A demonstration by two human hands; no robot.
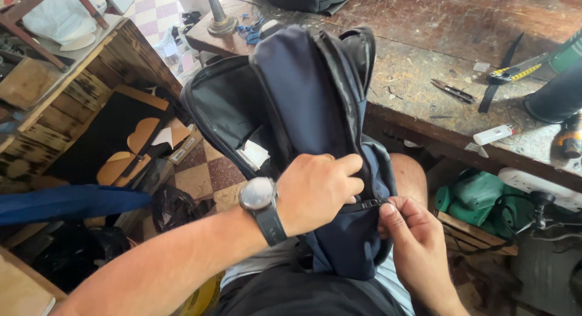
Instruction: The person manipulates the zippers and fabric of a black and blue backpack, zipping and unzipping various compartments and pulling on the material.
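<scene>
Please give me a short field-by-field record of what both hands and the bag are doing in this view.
Held item: dark blue fabric backpack, main compartment open, on the lap
Left hand: grips the fabric beside the black zipper
Right hand: fingers pinch the zipper end
Wrist: round grey watch
Behind: worn wooden workbench with small pliers

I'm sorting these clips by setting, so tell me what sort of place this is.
Probably a small repair or craft workshop. A scarred wooden workbench carries small snips and a strap, a green power tool sits beneath it, and both hands work a navy backpack zipper.
</scene>
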